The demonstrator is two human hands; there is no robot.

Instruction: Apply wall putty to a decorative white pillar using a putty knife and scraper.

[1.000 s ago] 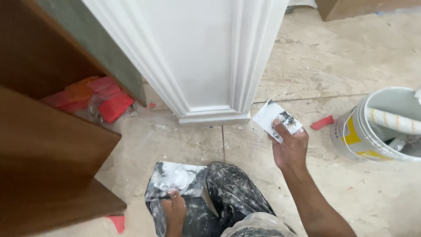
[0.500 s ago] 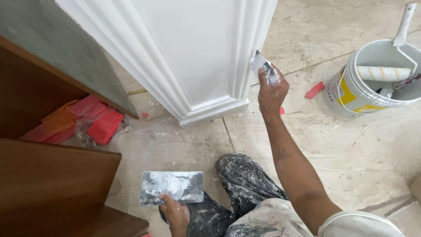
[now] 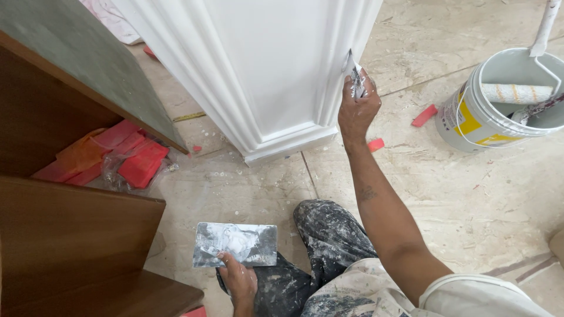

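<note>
While person crouches at white column (image 3: 270, 70), right hand (image 3: 356, 111) grips putty knife (image 3: 353, 75), fingers closed round handle, blade pressed to column's right corner moulding. Left hand (image 3: 238, 280) pinches metal plate (image 3: 235, 244) smeared with filler, low, in front of column base. Right of column: white bucket (image 3: 470, 120), yellow label patch, roller (image 3: 517, 93) inside. Left of column: red packs (image 3: 126, 161) in clear bag.

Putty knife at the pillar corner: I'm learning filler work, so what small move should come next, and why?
Probably draw the putty knife down along the moulded edge of the white pillar. The right hand holds its blade against that edge, while the left hand holds the filler-smeared flat plate low, away from the pillar.
</note>
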